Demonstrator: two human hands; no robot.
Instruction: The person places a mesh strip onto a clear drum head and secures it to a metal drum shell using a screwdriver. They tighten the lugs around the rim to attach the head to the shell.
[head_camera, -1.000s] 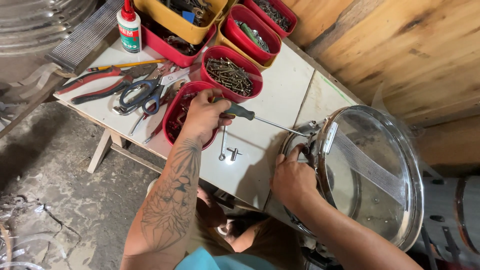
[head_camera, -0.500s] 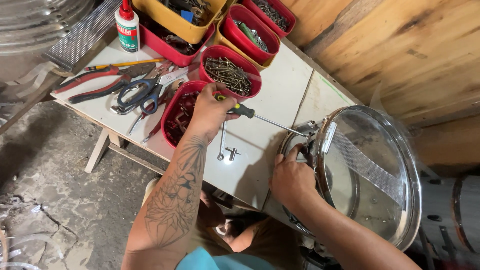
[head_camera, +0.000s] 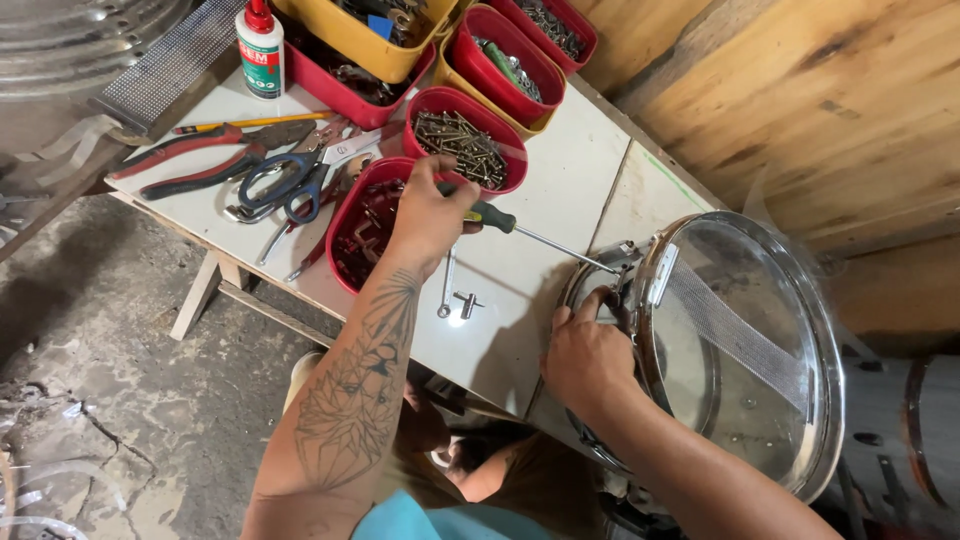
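A white tiled worktop (head_camera: 560, 190) is seen from above, set against a wooden plank wall (head_camera: 800, 100), with cracked concrete floor (head_camera: 110, 400) below. Red bins (head_camera: 500, 60) and a yellow bin (head_camera: 350, 45) of hardware are ranged along the far edge; pliers (head_camera: 190, 160), scissors (head_camera: 285, 180) and a glue bottle (head_camera: 260, 50) are laid at the left.

The snare drum (head_camera: 740, 350) is propped on its side at the table's near right corner, half overhanging. It is steadied by the right hand (head_camera: 590, 355), fingers curled and pressed onto the rim. The screwdriver (head_camera: 530, 232) is gripped at its handle by the left hand (head_camera: 430, 215), fingers closed round it, just above a red bin of fittings (head_camera: 360, 235); its tip is aimed at the strainer fitting (head_camera: 630, 262) on the shell.

Risk is judged here: the tip could be slipped off the small screw, since the shaft is held at a shallow angle, and the shell or the right-hand fingers close by could be scratched. The drum might be rolled off the edge if the hold were eased. The loose drum key (head_camera: 445, 290) and small bolt (head_camera: 467, 303) nearby could be knocked to the floor.
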